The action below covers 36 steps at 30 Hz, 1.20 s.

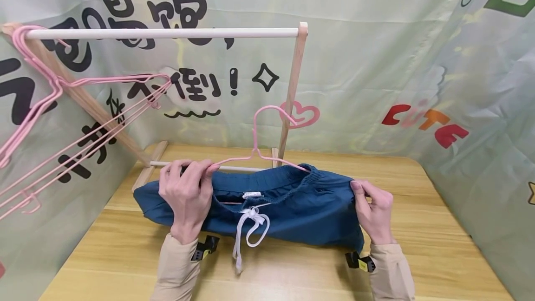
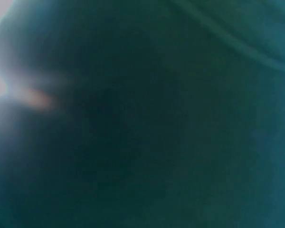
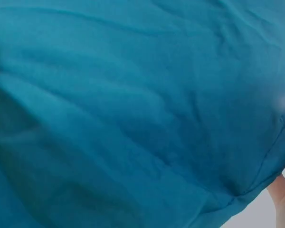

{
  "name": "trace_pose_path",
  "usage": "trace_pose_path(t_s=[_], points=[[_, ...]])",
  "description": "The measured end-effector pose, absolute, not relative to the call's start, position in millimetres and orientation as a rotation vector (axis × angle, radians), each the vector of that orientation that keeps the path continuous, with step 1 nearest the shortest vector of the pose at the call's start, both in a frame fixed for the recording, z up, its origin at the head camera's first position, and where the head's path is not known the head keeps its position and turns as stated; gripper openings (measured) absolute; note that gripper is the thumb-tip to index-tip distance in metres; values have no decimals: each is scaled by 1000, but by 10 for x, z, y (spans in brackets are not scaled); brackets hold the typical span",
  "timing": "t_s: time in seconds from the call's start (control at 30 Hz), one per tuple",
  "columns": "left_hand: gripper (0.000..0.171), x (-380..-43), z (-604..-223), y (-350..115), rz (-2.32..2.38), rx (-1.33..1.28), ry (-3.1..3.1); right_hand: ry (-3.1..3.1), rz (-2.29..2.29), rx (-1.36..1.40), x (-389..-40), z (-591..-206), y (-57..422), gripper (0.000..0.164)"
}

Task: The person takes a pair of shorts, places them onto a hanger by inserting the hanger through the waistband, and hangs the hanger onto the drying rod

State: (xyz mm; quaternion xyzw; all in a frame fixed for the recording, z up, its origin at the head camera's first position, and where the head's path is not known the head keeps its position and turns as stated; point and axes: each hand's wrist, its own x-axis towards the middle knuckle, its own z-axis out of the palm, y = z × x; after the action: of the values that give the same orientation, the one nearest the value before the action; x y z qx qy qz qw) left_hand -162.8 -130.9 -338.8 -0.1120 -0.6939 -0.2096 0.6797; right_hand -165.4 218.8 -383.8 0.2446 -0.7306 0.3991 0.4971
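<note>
Blue drawstring shorts (image 1: 288, 217) are held above the table, with a white tied cord (image 1: 252, 217) at the front of the elastic waist. A pink hanger (image 1: 256, 145) has its hook pointing up, and its lower part is inside the waist opening. My left hand (image 1: 185, 196) grips the waistband's left side together with the hanger's left shoulder. At the other side, my right hand (image 1: 376, 208) pinches the fabric between thumb and fingers. Blurred dark cloth fills the left wrist view. Blue cloth (image 3: 133, 95) covers most of the right wrist view, with some fingers (image 3: 280, 190) at its lower right edge.
Behind the shorts stands a wooden rack with a white rail (image 1: 167, 33) and a right post (image 1: 292, 92). Several pink hangers (image 1: 54, 82) hang at the rail's left end. The wooden table (image 1: 434, 245) extends to both sides; a printed cloth backdrop (image 1: 355, 59) encloses it.
</note>
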Motion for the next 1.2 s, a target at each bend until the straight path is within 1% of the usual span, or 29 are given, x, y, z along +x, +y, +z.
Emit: trace_pose_path(t_s=[0.3, 0.6, 0.77, 1.0, 1.2], points=[[32, -1619, -3380, -1325, -480, -176, -1479, -1719, 935, 512, -1673, -3858, 2180, 14], [32, -1612, -3374, -1328, -488, -223, -1460, -1707, 973, 589, -1680, -3879, 2124, 15], [30, -1606, -3370, -1333, -499, -245, -1469, -1717, 999, 574, -1675, -3881, 2077, 16], [27, -1592, -3356, -1348, -510, -267, -1474, -1750, 1053, 590, -1664, -3894, 2057, 13], [30, -1568, -3327, -1408, -524, -236, -1464, -1822, 1095, 621, -1648, -3856, 2018, 11]])
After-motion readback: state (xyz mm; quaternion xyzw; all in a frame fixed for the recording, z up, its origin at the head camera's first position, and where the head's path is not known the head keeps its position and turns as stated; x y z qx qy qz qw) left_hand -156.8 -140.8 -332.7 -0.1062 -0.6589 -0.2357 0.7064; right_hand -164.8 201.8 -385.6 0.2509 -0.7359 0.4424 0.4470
